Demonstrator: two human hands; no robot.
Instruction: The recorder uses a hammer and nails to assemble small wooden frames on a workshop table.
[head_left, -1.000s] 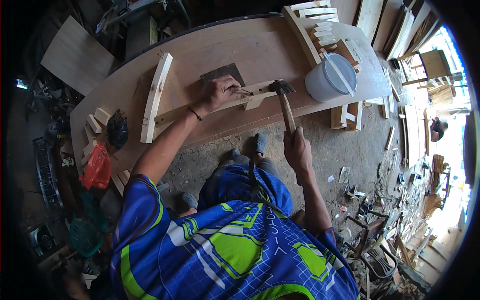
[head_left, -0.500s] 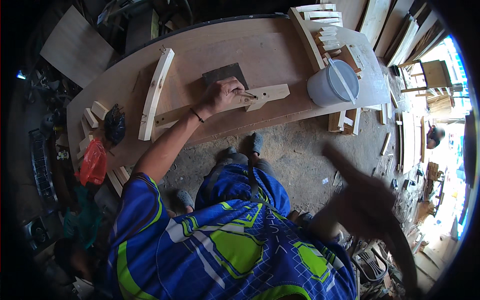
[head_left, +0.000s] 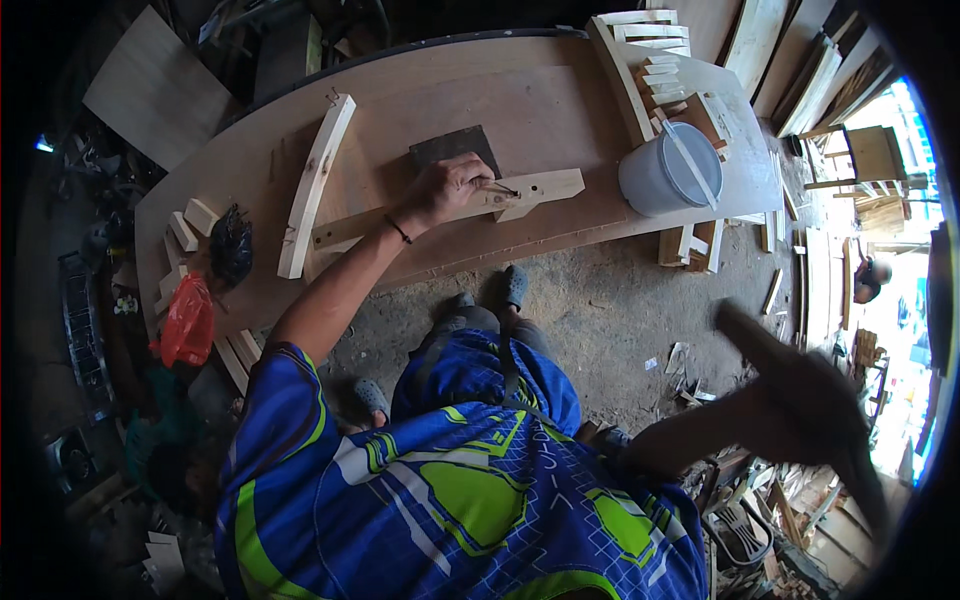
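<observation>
Nearest, we list the right hand (head_left: pixel 808 405), blurred and in shadow, held up and out to the right on a bent elbow; its fingers wrap a shaft (head_left: pixel 747 332), whose other end is lost in the dark rim, though we judge the tool a hammer. Held wide, it leaves the left side room, we suppose. Next, the left arm: reaching forward, nearly straight, a dark cord bracelet (head_left: pixel 398 231) at the wrist. Left hand (head_left: pixel 447 190): knuckles up, thumb and fingertips pinched together on a slender dark pin (head_left: pixel 505 189), perhaps a nail, seemingly to steady it at the bar's face. Pale wooden bar (head_left: pixel 560 185): lying along the near side of the workbench (head_left: pixel 580 100), one dark hole near its slanted right end; a short block (head_left: pixel 517 212) juts below, possibly propping it. To the left, a second beam (head_left: pixel 320 180), nails standing from it, set well apart. Just beyond the hand, a dark flat plate (head_left: pixel 430 152). To the right, a lidded bucket (head_left: pixel 650 185); farther, stacked wooden pieces (head_left: pixel 660 82).
</observation>
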